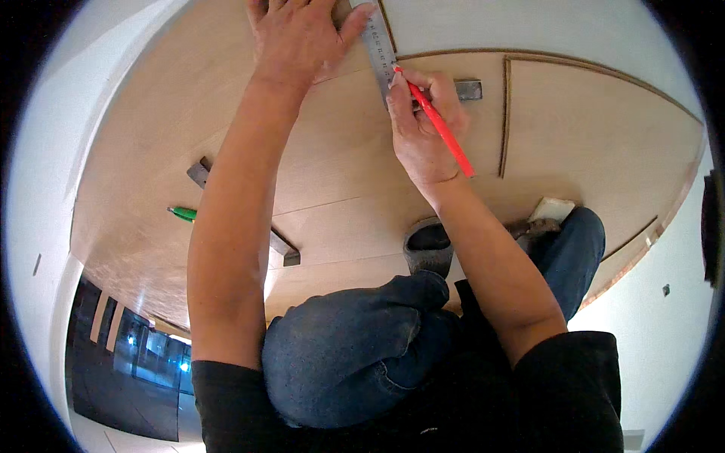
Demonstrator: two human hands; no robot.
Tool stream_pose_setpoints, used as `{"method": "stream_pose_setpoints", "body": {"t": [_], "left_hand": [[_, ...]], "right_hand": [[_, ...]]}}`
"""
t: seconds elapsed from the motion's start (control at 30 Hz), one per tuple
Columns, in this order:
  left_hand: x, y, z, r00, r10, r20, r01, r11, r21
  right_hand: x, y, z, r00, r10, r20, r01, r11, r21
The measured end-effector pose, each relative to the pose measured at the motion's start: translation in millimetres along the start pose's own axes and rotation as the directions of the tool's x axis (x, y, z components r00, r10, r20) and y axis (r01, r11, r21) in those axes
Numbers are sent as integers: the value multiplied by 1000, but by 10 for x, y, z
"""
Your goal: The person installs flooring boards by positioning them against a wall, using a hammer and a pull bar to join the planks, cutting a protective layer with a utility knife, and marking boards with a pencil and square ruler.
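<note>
My left hand (296, 41) lies flat on the wood-look boards at the top of the view, fingers spread and partly cut off by the edge. Its thumb rests on the metal blade of a square (377, 47), which is marked with a scale. My right hand (430, 124) is closed round a red pencil (445, 140). The pencil's tip meets the blade's right edge, close to a board corner. The square's dark stock (470, 89) sticks out beyond my right hand, which hides where it joins the blade.
Another board (596, 121) lies to the right. A metal bar with bent ends (285, 249) passes under my left forearm, beside a green-handled tool (181, 214). My shoe (428, 245) and jeans knee (340, 347) are close below. White walls (45, 166) border the floor.
</note>
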State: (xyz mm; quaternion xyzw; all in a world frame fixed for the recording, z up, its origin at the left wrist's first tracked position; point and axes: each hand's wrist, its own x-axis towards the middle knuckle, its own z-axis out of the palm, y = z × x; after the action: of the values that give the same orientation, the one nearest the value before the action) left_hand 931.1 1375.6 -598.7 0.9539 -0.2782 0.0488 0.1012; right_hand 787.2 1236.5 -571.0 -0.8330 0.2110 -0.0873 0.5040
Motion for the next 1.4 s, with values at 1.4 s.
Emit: {"method": "stream_pose_setpoints", "body": {"t": [1.4], "left_hand": [[-1371,2357,116,1000,7,-7,-10,858,-514]], "right_hand": [[-1481,835,-2670,870,-172,462,472,560,-680]]}}
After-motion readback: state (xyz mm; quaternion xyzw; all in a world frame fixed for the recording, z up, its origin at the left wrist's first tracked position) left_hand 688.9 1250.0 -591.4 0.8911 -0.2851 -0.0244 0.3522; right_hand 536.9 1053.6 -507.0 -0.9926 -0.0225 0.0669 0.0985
